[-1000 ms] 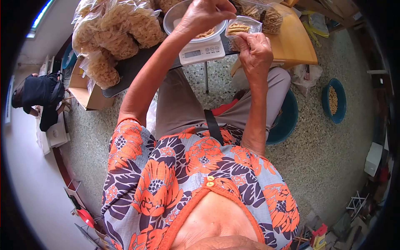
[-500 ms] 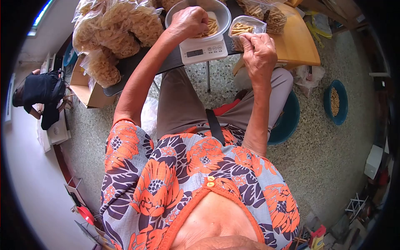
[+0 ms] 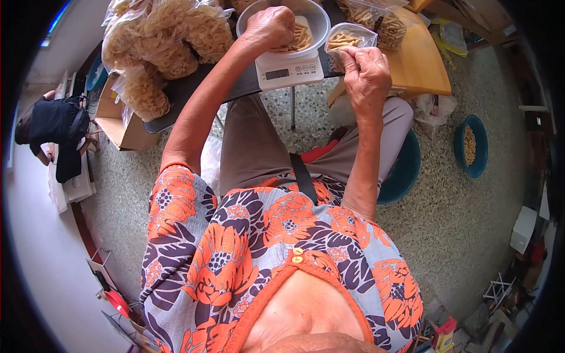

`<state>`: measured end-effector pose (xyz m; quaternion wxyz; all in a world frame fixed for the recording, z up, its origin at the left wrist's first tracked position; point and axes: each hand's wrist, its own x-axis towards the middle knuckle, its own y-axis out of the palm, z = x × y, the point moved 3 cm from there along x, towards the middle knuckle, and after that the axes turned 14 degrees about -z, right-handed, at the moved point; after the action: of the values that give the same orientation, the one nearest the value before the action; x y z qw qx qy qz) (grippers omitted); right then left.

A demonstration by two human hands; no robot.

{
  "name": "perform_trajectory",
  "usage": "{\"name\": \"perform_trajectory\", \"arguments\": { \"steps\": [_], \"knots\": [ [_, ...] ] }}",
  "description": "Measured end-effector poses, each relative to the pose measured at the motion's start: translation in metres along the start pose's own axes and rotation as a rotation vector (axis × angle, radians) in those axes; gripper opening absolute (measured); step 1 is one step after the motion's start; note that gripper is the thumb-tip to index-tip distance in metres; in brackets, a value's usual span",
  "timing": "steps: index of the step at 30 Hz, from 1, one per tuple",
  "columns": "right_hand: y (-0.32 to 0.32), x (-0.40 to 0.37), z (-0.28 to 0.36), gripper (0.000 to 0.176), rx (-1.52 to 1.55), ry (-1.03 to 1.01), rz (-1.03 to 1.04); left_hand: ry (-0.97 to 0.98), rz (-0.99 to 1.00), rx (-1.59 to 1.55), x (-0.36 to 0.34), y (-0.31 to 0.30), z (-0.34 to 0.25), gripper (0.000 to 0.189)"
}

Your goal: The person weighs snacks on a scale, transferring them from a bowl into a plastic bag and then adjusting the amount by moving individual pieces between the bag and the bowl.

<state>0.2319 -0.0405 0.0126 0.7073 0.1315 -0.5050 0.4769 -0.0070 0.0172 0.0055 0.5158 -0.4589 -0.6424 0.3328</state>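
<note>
Over a translucent plastic bowl [image 3: 325, 29], my left hand [image 3: 269, 28] is closed, its fingertips curled down beside short brown snack sticks [image 3: 301, 40]; what they pinch, if anything, is hidden. The bowl rests on a white digital scale [image 3: 291, 73] at the table's near edge. To the right, my right hand [image 3: 368, 69] grips a small clear plastic bag [image 3: 366, 39] between thumb and fingers. Similar sticks fill the lower part of this bag, and its mouth gapes upward.
Large bags of pale, flat pieces [image 3: 170, 41] crowd the dark table [image 3: 194, 88]. More filled bags [image 3: 389, 29] lie by a wooden chair [image 3: 426, 53]. A cardboard box [image 3: 118, 120], a teal basin [image 3: 406, 170] and another basin [image 3: 479, 159] stand around. A person [image 3: 56, 126] is at far left.
The view has shifted slightly. Both hands keep nearly the same places, the left at the bowl and the right on the bag.
</note>
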Motion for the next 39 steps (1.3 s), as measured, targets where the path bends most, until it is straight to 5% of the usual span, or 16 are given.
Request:
{"name": "perform_trajectory", "arguments": {
  "steps": [6, 10, 12, 14, 16, 20, 22, 24, 29, 32, 39],
  "knots": [
    [0.0, 0.0, -0.001, 0.015, 0.003, 0.005, 0.002, -0.158, 0.083, -0.294, -0.004, -0.036, 0.014, 0.017],
    [0.0, 0.0, 0.0, 0.014, 0.019, 0.02, -0.005, -0.345, 0.15, -0.789, -0.01, -0.038, 0.032, 0.021],
    [0.0, 0.0, -0.001, 0.014, 0.015, 0.017, -0.009, -0.628, 0.331, -1.292, -0.014, -0.047, 0.025, 0.019],
    [0.0, -0.001, -0.002, 0.014, 0.009, 0.014, -0.01, -0.651, 0.344, -1.325, -0.013, -0.046, 0.015, 0.018],
    [0.001, -0.001, -0.002, 0.014, 0.006, 0.005, -0.012, -0.46, 0.464, -1.388, -0.012, -0.048, -0.003, 0.017],
    [-0.001, 0.0, -0.002, 0.014, 0.003, 0.006, -0.011, -0.307, 0.272, -1.01, -0.01, -0.054, -0.045, 0.017],
    [-0.001, 0.001, -0.003, 0.014, -0.001, -0.002, -0.006, -0.263, 0.243, -1.096, -0.01, -0.054, -0.051, 0.014],
    [-0.003, 0.002, -0.002, 0.013, 0.009, 0.009, -0.003, -0.06, -0.041, -0.76, -0.004, -0.065, -0.052, 0.011],
    [-0.002, 0.001, -0.001, 0.012, 0.016, 0.029, -0.003, 0.154, 0.02, -0.304, -0.004, -0.057, -0.011, 0.022],
    [0.0, 0.0, -0.001, 0.013, 0.021, 0.023, -0.007, 0.072, 0.174, -0.125, -0.014, -0.044, -0.009, 0.018],
    [-0.001, 0.001, -0.002, 0.014, 0.029, 0.021, -0.009, 0.092, 0.206, -0.088, -0.019, -0.04, -0.02, 0.019]
  ]
}}
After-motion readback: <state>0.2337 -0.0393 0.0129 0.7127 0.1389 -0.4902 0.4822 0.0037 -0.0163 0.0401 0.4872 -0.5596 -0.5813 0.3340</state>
